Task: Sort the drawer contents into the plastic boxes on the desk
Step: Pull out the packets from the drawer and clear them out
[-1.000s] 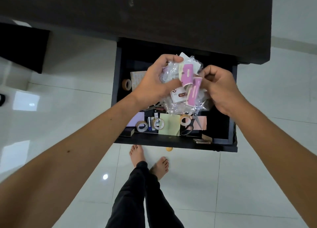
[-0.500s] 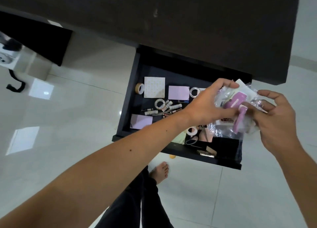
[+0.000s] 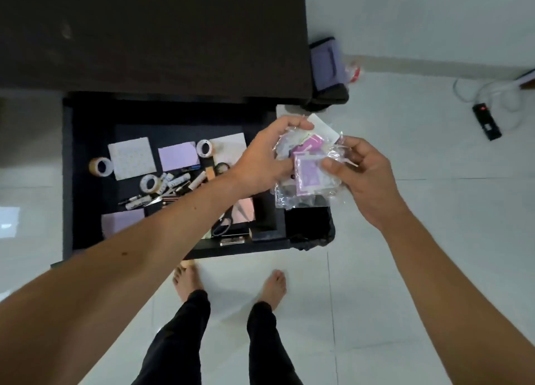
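The black drawer (image 3: 68,182) stands pulled out from under the dark desk (image 3: 150,37). Inside lie tape rolls (image 3: 101,166), paper note pads (image 3: 179,155), batteries (image 3: 176,179) and scissors (image 3: 223,225). My left hand (image 3: 263,158) and my right hand (image 3: 364,176) both grip a crinkled clear plastic bag of pink and purple packets (image 3: 308,171), held above the drawer's right end. No plastic boxes are in view.
A black pouch (image 3: 309,225) sits at the drawer's right side. A purple and black box (image 3: 327,66) rests on the floor by the desk's right end. A power strip with white cable (image 3: 487,121) lies far right. My bare feet (image 3: 228,283) stand on white tiles.
Both hands carried the plastic bag from over the drawer's middle toward its right end. My view shifted right, so more of the drawer's contents show.
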